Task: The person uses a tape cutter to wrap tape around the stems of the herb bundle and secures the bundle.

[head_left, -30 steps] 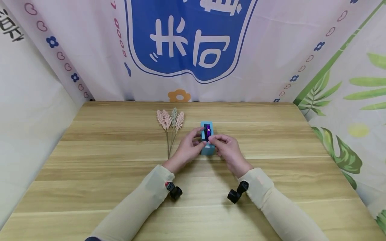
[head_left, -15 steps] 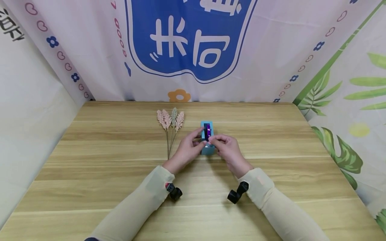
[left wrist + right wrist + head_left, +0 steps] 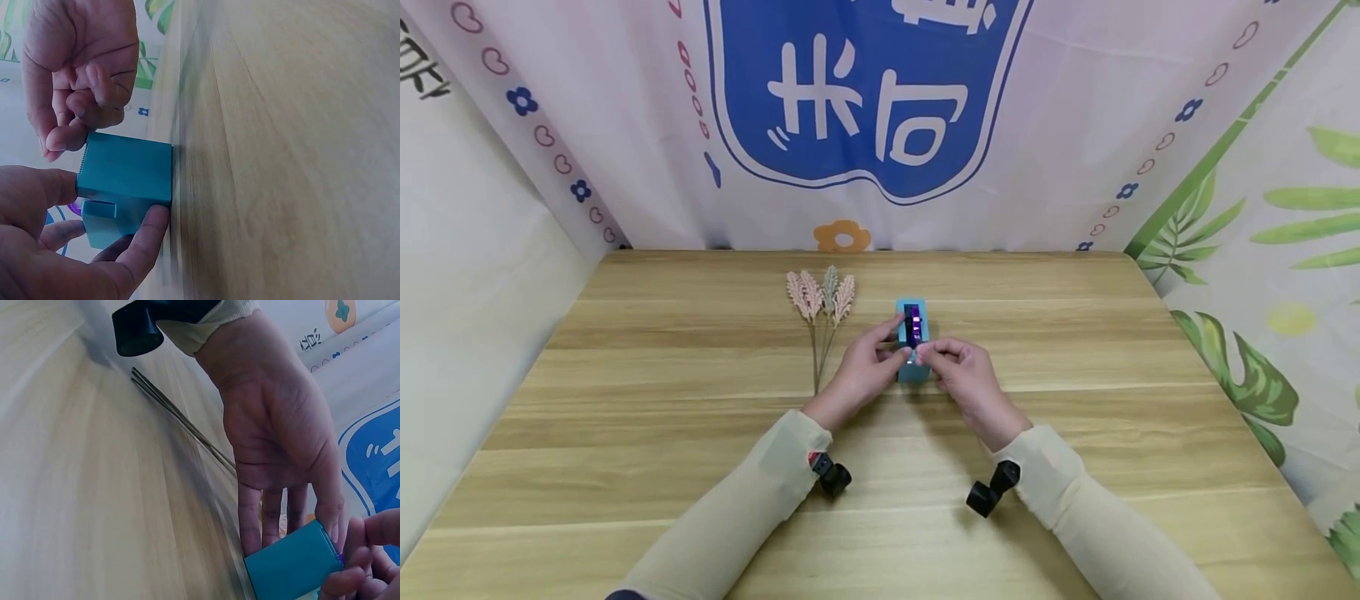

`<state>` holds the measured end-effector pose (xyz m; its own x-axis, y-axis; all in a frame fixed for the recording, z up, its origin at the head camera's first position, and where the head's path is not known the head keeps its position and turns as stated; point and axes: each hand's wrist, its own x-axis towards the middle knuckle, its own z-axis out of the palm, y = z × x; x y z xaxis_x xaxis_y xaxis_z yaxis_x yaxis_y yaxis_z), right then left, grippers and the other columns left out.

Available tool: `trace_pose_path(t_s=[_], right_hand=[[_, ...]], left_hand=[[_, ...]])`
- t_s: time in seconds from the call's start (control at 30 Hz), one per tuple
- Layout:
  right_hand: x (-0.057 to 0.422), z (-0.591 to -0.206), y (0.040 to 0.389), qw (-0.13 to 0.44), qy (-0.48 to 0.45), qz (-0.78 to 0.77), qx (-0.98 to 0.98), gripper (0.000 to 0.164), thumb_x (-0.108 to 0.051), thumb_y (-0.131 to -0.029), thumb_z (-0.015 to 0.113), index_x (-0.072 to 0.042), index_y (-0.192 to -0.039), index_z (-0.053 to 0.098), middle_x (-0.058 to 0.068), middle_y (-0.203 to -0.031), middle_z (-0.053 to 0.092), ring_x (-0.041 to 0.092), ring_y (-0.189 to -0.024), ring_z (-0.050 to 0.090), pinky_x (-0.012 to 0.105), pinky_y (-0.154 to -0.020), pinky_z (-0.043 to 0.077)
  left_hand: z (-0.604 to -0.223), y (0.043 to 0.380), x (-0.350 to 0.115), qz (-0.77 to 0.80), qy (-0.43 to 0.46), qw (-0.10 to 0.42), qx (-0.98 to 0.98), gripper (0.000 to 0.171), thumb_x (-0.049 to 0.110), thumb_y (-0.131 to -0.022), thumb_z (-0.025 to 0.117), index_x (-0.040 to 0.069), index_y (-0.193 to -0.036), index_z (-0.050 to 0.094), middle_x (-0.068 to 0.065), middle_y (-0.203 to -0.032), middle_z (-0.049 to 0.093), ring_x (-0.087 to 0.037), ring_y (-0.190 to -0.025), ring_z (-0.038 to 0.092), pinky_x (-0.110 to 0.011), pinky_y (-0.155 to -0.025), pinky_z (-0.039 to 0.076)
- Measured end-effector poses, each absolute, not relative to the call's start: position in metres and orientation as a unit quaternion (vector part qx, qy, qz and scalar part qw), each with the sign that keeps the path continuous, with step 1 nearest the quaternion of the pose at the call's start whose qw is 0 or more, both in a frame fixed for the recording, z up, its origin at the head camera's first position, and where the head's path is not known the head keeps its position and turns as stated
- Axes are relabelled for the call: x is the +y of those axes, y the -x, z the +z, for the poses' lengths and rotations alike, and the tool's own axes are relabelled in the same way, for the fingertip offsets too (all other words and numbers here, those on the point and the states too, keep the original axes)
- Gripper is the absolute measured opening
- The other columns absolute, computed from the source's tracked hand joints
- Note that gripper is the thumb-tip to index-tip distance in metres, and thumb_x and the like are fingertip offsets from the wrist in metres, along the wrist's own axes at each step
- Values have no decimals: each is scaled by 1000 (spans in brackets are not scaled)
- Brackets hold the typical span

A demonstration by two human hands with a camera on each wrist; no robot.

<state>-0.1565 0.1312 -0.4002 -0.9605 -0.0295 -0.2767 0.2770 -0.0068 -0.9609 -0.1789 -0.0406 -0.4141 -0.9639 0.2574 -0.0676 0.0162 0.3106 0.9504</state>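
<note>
A teal tape dispenser [image 3: 913, 372] stands on the wooden table, carrying a roll of shiny purple tape [image 3: 916, 323] in its top slot. My left hand [image 3: 867, 367] grips it from the left side, thumb at the front upper edge and fingers along the flank. In the left wrist view the serrated cutting edge of the dispenser [image 3: 128, 165] shows beside the thumb. Right at that edge my right hand [image 3: 966, 371] pinches the tape's end with thumb and forefinger, its other fingers curled. The pinched tape itself is mostly hidden by the fingertips.
Several artificial flower sprigs [image 3: 815, 296], pink and grey-green, lie left of the dispenser, their thin stems running toward my left wrist. A printed cloth [image 3: 662, 192] hangs behind the table's far edge. A small black camera sits on each wrist.
My right hand has drawn slightly toward me, its fingertips still pinched at the dispenser's front edge. The left hand keeps its grip, and the head view has shifted a little.
</note>
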Motion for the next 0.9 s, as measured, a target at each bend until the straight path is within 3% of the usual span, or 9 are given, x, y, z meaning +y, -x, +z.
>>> trace_pose_path(t_s=[0.07,0.3,0.47,0.9], right_hand=[[131,-400,154,110,-85,-705,696,12,-14,-104,65,-5,-104,74,-11,-82,72,6,-72,55,17,-61,45],[131,-401,148,101,-71,-701,703,19,-11,-104,63,4,-113,70,-3,-91,74,7,-81,68,22,-77,58],[130,-402,144,97,-68,-708,696,19,-8,-103,63,7,-113,69,3,-93,74,8,-82,70,23,-81,60],[131,-407,130,110,-73,-723,678,24,-10,-103,65,9,-117,66,3,-94,74,13,-87,70,24,-84,60]], left_hand=[[-414,179,-41,581,-86,103,802,61,15,-104,64,21,-161,41,-23,-150,56,-39,-123,66,-41,-97,61],[-413,178,-41,580,-93,100,803,62,14,-104,64,19,-161,41,-24,-152,54,-39,-128,63,-46,-107,56],[-413,176,-42,580,-91,101,803,62,16,-105,64,20,-162,39,-24,-152,54,-40,-128,63,-46,-107,56],[-414,177,-41,579,-93,97,805,62,17,-104,64,20,-162,40,-24,-153,53,-40,-129,62,-45,-108,55]])
